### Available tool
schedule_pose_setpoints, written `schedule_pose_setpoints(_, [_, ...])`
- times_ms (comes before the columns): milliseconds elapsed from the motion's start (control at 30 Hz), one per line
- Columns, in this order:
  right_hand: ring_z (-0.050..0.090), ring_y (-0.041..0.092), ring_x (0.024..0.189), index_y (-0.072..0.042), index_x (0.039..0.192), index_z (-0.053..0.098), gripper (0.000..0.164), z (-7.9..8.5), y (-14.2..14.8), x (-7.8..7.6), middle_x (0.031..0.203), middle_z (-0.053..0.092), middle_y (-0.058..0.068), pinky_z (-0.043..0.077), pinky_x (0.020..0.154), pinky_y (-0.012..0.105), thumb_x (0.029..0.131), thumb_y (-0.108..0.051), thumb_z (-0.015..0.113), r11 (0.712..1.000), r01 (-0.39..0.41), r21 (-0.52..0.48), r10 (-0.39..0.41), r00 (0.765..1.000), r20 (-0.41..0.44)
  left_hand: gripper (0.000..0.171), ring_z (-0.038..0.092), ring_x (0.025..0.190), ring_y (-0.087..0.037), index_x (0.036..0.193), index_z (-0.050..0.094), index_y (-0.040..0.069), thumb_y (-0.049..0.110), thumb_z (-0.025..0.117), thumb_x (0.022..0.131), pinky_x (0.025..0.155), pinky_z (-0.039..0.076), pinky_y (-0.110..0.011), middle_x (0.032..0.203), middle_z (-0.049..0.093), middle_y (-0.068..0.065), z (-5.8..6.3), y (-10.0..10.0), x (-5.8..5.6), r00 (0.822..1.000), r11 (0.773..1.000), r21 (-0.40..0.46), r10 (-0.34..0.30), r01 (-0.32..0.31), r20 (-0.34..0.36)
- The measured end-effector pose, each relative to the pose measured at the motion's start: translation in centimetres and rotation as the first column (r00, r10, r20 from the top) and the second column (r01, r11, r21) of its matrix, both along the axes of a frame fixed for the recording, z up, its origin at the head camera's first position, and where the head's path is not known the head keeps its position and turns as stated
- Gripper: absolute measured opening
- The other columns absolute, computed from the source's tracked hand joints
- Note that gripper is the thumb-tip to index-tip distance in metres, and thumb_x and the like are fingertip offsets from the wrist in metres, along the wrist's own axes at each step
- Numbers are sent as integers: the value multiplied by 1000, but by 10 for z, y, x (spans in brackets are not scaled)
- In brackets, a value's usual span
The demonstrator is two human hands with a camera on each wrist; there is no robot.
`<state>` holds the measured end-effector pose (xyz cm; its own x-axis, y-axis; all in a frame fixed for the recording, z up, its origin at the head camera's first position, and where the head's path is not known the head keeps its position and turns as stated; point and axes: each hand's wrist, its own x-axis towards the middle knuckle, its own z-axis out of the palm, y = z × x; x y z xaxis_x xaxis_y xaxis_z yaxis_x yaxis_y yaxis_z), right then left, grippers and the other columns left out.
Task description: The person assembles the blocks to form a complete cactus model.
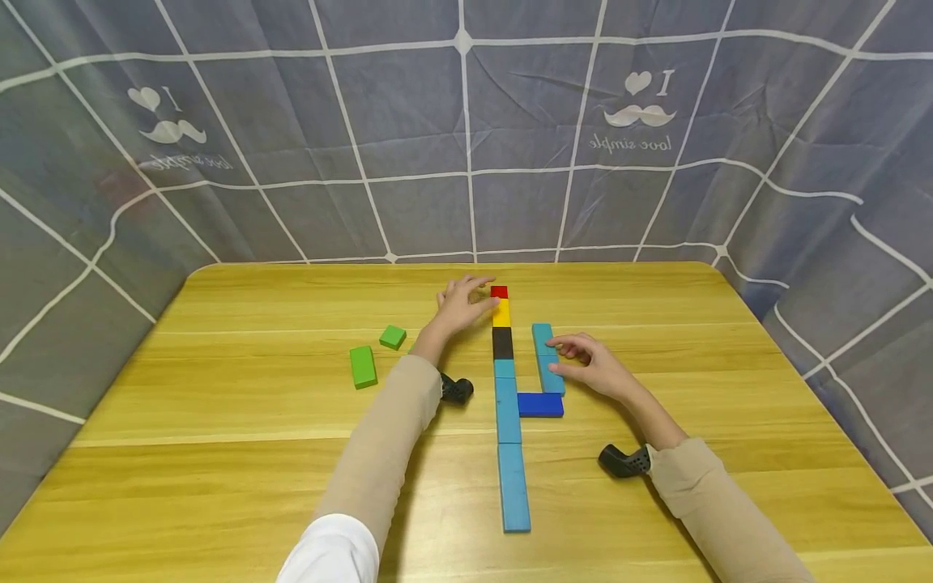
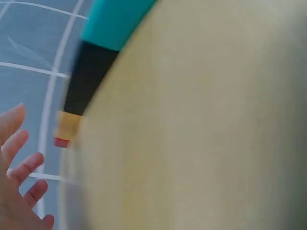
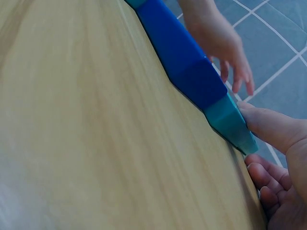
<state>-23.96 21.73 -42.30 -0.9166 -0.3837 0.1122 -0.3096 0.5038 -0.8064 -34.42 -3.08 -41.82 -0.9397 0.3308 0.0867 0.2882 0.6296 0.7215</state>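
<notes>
A long column of flat blocks lies on the table, with a red block (image 1: 499,291), a yellow block (image 1: 501,314) and a black block (image 1: 503,343) at its far end, then light blue blocks (image 1: 508,411) nearer. My left hand (image 1: 462,306) is beside the red and yellow blocks, its fingers spread and holding nothing in the left wrist view. Two light blue blocks (image 1: 543,340) lie end to end on the right, above a dark blue block (image 1: 541,405) that meets the column. My right hand (image 1: 594,368) has its thumb and fingertips at their right edge, apparently touching.
Left of the column lie a small green block (image 1: 393,337) and a longer green block (image 1: 363,367). Another green piece is mostly hidden behind the left wrist. Grey curtains (image 1: 408,113) with white lines stand behind the wooden table (image 1: 233,486).
</notes>
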Motion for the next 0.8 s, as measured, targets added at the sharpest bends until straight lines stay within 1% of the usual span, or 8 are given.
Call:
schedule_pose_setpoints(67, [44,31,90,7,119,54,38,8,-3,4,102,51,23,37,77,35,84,-2,63,1000,-6,-6,6,1000,13,50,24,128,-32,135,46,18,35,57,90,96,12,-51,134,43,-9,6,-3,0,1000,999,44,19,-18,-16])
schedule_pose_setpoints(133, [44,33,90,9,119,53,38,15,-5,7,102,50,25,37,78,36,84,-1,62,1000,-11,-5,11,1000,19,50,27,126,-30,134,47,17,33,58,89,96,12,-52,131,46,-10,13,-8,2,999,997,75,32,-29,-38])
schedule_pose_setpoints(233, [44,34,91,9,119,53,38,18,-5,8,102,50,25,36,78,36,84,-2,63,1000,-10,-2,10,1000,26,49,34,120,-28,133,48,18,33,59,88,95,14,-52,127,48,-11,23,-19,8,996,994,98,46,-39,-70])
schedule_pose_setpoints(300, [44,34,91,9,118,54,38,18,-6,8,101,50,24,36,77,34,84,-2,63,1000,-9,0,9,1000,23,49,37,116,-28,133,48,18,33,60,88,95,15,-52,125,49,-12,28,-27,14,995,992,120,52,-42,-80])
schedule_pose_setpoints(433, [44,33,90,9,118,54,38,18,-6,7,100,50,25,36,75,30,83,-2,63,1000,-8,-3,8,1000,26,48,40,113,-33,132,49,14,29,61,88,94,15,-52,123,50,-14,35,-44,31,996,981,189,62,-48,-71])
schedule_pose_setpoints(500, [43,33,89,10,118,54,38,18,-6,6,100,50,25,36,75,31,84,-2,63,1000,-9,-3,9,1000,29,47,40,112,-35,131,50,13,26,62,87,94,16,-52,122,50,-15,37,-52,40,995,974,221,75,-60,-64])
schedule_pose_setpoints(567, [43,33,89,9,118,54,38,18,-6,6,100,50,25,36,75,31,84,-3,63,1000,-7,0,7,999,34,46,41,111,-36,130,51,12,25,62,87,93,16,-52,120,51,-16,37,-61,48,994,971,228,87,-70,-64])
schedule_pose_setpoints(800, [43,32,89,9,119,54,38,17,-5,4,101,50,24,36,75,30,84,-3,63,1000,-6,4,6,999,36,46,45,105,-35,126,53,9,22,66,84,92,19,-54,114,53,-16,27,-86,78,990,978,186,111,-92,-92])
